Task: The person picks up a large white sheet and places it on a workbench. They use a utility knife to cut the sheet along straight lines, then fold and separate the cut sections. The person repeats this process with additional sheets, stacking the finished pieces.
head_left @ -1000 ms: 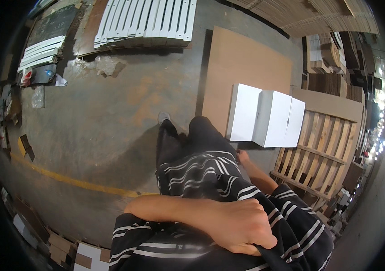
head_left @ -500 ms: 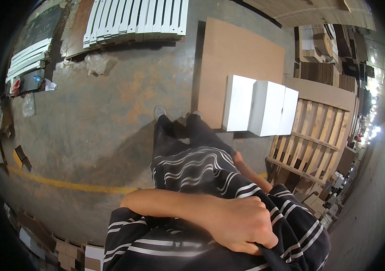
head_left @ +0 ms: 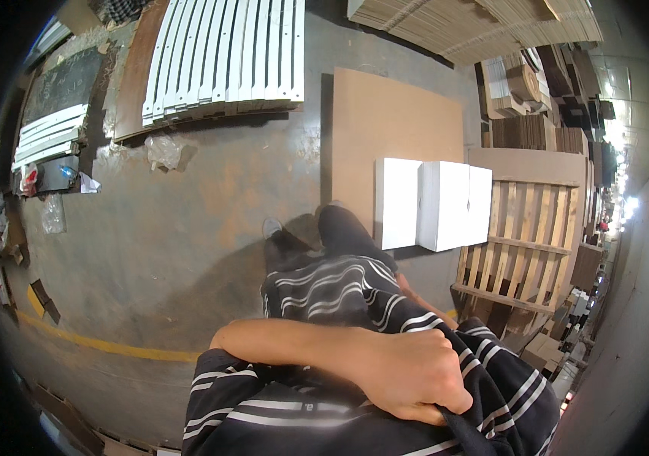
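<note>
- The left hand [head_left: 415,372] is curled tight, pinching a fold of the dark striped shirt [head_left: 339,285] at the right shoulder (low in view).
- The right hand is hidden; only its forearm [head_left: 423,300] shows.
- White boxes [head_left: 434,204] sit on a wooden pallet [head_left: 526,251] ahead.

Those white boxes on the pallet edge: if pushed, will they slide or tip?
The white boxes look like flat-sided cartons standing side by side, so they probably slide rather than roll. They sit partly on the slatted wooden pallet, whose gaps may catch an edge and tip one. Weight cannot be judged from here.
</note>
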Demonstrator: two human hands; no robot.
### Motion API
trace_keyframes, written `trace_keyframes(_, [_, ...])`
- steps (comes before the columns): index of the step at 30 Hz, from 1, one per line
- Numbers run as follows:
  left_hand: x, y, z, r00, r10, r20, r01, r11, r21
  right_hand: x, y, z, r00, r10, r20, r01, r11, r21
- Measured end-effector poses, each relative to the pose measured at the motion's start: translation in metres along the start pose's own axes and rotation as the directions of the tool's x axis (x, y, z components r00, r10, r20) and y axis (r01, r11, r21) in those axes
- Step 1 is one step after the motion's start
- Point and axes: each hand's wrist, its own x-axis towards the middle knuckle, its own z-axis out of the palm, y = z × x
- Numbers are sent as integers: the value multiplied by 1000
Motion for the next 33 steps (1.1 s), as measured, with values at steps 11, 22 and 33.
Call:
trace_keyframes(11, [-82,-99,-90,858,-512,31,441,706,-554,31,-82,-14,992,-110,-54,107,993,-48])
trace_keyframes(22, [-461,-247,18,-655,-534,-535,743,-324,-586,407,-209,114,895,-271,355,438,371,-819])
trace_keyframes(33, [-457,-296,-13,-704,-397,-589,700,-243,-672,620,-176,229,840,392,375,516,-364,-775])
